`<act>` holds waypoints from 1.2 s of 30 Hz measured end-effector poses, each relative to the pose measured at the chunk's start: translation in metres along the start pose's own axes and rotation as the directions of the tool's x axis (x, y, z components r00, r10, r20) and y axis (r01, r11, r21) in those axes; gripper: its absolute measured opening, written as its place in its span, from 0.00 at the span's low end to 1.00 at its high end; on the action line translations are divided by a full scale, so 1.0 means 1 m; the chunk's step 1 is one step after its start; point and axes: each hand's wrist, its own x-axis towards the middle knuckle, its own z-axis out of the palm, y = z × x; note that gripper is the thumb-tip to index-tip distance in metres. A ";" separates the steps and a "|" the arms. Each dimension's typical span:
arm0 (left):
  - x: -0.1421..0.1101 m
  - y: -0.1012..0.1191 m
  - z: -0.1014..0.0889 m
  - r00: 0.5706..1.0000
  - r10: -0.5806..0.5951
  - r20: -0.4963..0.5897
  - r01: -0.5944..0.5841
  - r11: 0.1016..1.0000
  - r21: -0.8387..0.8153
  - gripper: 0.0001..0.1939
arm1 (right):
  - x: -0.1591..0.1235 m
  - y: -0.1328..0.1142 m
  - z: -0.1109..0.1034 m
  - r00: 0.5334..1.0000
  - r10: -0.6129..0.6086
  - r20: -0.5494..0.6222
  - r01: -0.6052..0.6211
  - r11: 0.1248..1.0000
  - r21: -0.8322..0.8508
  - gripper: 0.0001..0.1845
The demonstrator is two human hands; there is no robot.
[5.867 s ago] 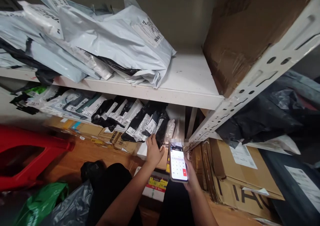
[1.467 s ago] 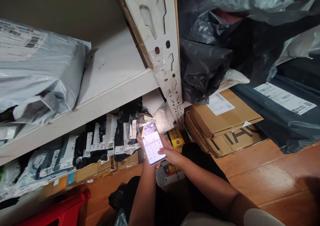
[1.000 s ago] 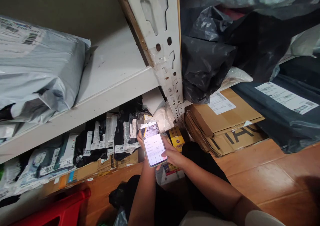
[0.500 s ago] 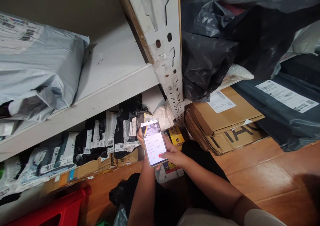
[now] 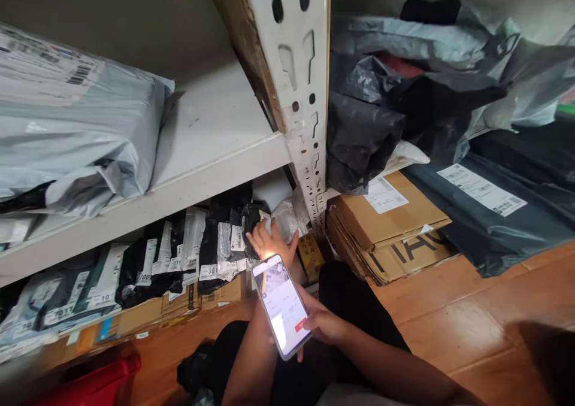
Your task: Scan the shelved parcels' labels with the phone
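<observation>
A smartphone (image 5: 281, 307) with a lit screen is in my right hand (image 5: 324, 322), the thumb lying over a red button low on the screen. Beyond the phone's top edge, my left hand (image 5: 272, 239) reaches out with its fingers spread, and no object shows in its grip. Its fingers are close to a black plastic parcel (image 5: 252, 221) and a clear, pale plastic parcel (image 5: 287, 219) on the low shelf; whether they touch is unclear. The phone covers part of my left wrist. A yellow box (image 5: 311, 256) stands just right of my left hand.
Several labelled parcels (image 5: 148, 262) stand in a row under the white shelf (image 5: 215, 172). A perforated metal post (image 5: 309, 112) rises between the shelves. At right are a cardboard box (image 5: 395, 214) and a dark parcel (image 5: 485, 196). A red plastic stool-like object (image 5: 94, 382) is lower left.
My left hand has left the phone and moved forward to the parcels, its fingers now spread. The phone has come lower, in my right hand alone. The view has shifted slightly.
</observation>
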 end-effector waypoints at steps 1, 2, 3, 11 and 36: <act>0.007 0.007 0.001 0.999 0.047 0.002 -0.047 0.999 0.020 0.32 | -0.005 0.002 0.001 1.000 0.007 0.006 -0.007 1.000 0.003 0.55; 0.014 0.011 0.003 0.995 0.096 0.016 -0.097 0.994 0.048 0.30 | -0.010 0.003 0.002 1.000 0.014 0.011 -0.014 1.000 0.000 0.55; 0.020 0.013 0.005 0.990 0.138 0.040 -0.141 0.987 0.078 0.27 | -0.014 0.002 0.003 1.000 0.019 0.012 -0.018 1.000 -0.009 0.55; 0.023 -0.037 0.005 0.990 0.036 -0.140 -0.001 0.971 0.239 0.13 | -0.026 -0.011 -0.010 0.993 -0.040 -0.114 0.029 0.994 -0.103 0.55; -0.011 -0.079 0.021 0.993 0.010 -0.118 0.007 0.989 0.147 0.11 | 0.054 -0.050 -0.031 0.950 -0.300 -0.088 0.287 0.948 -0.135 0.38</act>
